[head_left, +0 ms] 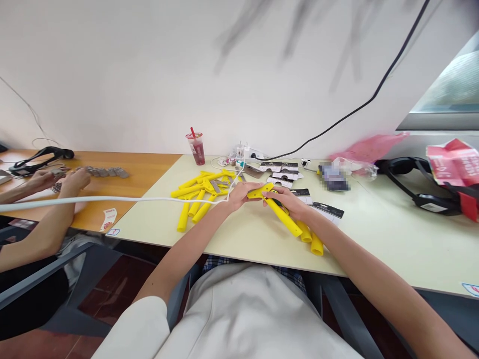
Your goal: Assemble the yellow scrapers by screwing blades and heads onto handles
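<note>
My left hand (240, 196) is closed on the flat head of a yellow tubular-handled tool (283, 216), above the table's middle. My right hand (286, 200) grips the same tool where head and handle meet; its fingertips are partly hidden. The handle slants down to the right. Beneath my right forearm lie more yellow handles (317, 245), their upper parts covered. Left of my left hand is a loose pile of similar yellow tools (198, 194), some showing grey metal parts. Black-and-white packaging cards (326, 211) lie behind and beside my right hand.
A white cable (149, 199) crosses in front of my left wrist. Behind stand a red drink cup (197, 149) and a power strip (245, 151). A black headset (419, 192) is at right. At left, another person's hands (75, 180) work near small grey pieces (108, 172).
</note>
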Demonstrator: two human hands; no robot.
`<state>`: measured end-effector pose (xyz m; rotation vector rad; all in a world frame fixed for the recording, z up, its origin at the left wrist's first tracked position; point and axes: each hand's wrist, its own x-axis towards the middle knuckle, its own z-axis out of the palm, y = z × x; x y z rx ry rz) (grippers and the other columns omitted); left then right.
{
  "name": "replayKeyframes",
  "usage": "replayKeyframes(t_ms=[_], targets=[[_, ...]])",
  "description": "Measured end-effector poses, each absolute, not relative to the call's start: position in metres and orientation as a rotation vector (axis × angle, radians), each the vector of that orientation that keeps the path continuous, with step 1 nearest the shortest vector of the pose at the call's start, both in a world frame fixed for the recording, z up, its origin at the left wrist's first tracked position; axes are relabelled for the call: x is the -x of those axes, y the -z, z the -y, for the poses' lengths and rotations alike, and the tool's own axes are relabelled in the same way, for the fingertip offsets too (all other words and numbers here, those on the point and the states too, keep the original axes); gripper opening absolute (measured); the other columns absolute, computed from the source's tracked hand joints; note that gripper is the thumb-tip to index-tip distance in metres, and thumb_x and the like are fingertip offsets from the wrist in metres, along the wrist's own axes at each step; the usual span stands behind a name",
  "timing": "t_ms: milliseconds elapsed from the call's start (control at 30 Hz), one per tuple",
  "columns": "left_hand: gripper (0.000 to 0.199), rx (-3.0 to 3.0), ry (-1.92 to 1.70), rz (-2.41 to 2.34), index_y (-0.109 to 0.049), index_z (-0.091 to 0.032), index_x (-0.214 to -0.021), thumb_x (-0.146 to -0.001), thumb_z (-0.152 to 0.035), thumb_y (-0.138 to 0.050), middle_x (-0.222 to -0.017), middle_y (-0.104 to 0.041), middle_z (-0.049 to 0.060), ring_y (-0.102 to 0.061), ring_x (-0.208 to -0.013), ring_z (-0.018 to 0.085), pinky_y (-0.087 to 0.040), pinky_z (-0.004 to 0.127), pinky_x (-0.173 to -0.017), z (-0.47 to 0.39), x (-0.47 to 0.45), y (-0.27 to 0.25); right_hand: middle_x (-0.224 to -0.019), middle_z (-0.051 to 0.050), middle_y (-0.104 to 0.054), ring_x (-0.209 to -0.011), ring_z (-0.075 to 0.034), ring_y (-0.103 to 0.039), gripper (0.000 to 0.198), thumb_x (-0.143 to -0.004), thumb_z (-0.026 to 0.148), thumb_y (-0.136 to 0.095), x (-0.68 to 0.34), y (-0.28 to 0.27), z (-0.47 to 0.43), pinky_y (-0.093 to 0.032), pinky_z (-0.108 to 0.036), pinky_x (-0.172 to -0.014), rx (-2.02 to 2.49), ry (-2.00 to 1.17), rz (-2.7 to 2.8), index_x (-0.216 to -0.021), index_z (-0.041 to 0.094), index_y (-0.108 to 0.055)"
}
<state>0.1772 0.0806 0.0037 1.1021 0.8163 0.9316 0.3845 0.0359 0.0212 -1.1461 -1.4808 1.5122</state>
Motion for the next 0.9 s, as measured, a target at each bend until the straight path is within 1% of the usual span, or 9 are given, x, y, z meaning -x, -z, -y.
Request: replayKeyframes(t_ms=[167, 300, 367, 467, 600, 733, 900], targets=[[0.037, -1.008, -0.963, -0.783, -0.084, -0.015, -0.093, -0.077, -0.044, -0.099, -0.105, -0.083, 0.013, -0.077, -0.101, 0.024, -0.066, 0.041, -0.102, -0.0807, -0.181, -0.0035, -0.076, -0.002, -0.078, -0.049, -0.008, -0.04, 0.043, -0.074, 0.056, -0.094, -0.3832, -0.0224, -0.0365, -0.026, -0.024, -0.042, 1.136, -1.463, 1.478, -0.087, 0.021, -0.073], [0.032, -0.95, -1.013, -0.834, -0.083, -0.017, -0.091, -0.08, -0.043, -0.097, -0.106, -0.083, 0.013, -0.077, -0.108, 0.027, -0.066, 0.044, -0.104, -0.0819, -0.1813, -0.0035, -0.083, -0.005, -0.082, -0.049, -0.009, -0.039, 0.042, -0.076, 0.056, -0.093, -0.3842, -0.0184, -0.0391, -0.028, -0.024, -0.042, 1.152, -1.46, 1.489, -0.093, 0.022, -0.074], [0.033, -0.974, -1.021, -0.844, -0.084, -0.017, -0.092, -0.079, -0.044, -0.098, -0.108, -0.083, 0.013, -0.077, -0.111, 0.028, -0.065, 0.045, -0.105, -0.0823, -0.18, -0.0036, -0.086, -0.005, -0.083, -0.049, -0.009, -0.039, 0.043, -0.078, 0.056, -0.092, -0.3846, -0.0165, -0.04, -0.028, -0.024, -0.041, 1.152, -1.459, 1.498, -0.095, 0.022, -0.074], [0.038, -1.041, -1.013, -0.856, -0.085, -0.015, -0.093, -0.075, -0.046, -0.099, -0.108, -0.083, 0.013, -0.077, -0.108, 0.027, -0.065, 0.044, -0.104, -0.082, -0.1792, -0.003, -0.087, -0.005, -0.083, -0.049, -0.008, -0.04, 0.043, -0.079, 0.057, -0.091, -0.3847, -0.0151, -0.0405, -0.028, -0.024, -0.042, 1.155, -1.45, 1.516, -0.096, 0.022, -0.074], [0.041, -1.051, -1.001, -0.878, -0.084, -0.014, -0.09, -0.072, -0.047, -0.101, -0.101, -0.082, 0.013, -0.077, -0.102, 0.026, -0.065, 0.043, -0.101, -0.0822, -0.1809, -0.0009, -0.084, -0.005, -0.082, -0.048, -0.008, -0.04, 0.044, -0.079, 0.058, -0.09, -0.3844, -0.016, -0.0396, -0.028, -0.025, -0.041, 1.148, -1.434, 1.535, -0.096, 0.021, -0.074], [0.04, -1.025, -1.049, -0.861, -0.085, -0.014, -0.092, -0.072, -0.045, -0.101, -0.099, -0.082, 0.011, -0.076, -0.096, 0.024, -0.063, 0.038, -0.094, -0.0847, -0.1801, -0.0003, -0.074, -0.001, -0.076, -0.048, -0.008, -0.04, 0.048, -0.075, 0.059, -0.093, -0.3832, -0.0199, -0.0357, -0.028, -0.025, -0.042, 1.154, -1.451, 1.496, -0.096, 0.021, -0.075], [0.04, -1.051, -1.038, -0.881, -0.086, -0.014, -0.093, -0.072, -0.044, -0.101, -0.1, -0.082, 0.011, -0.075, -0.095, 0.024, -0.06, 0.036, -0.089, -0.0861, -0.1776, -0.0013, -0.069, 0.001, -0.071, -0.05, -0.01, -0.044, 0.049, -0.07, 0.059, -0.097, -0.3815, -0.0234, -0.0328, -0.031, -0.025, -0.043, 1.15, -1.462, 1.455, -0.09, 0.021, -0.074]])
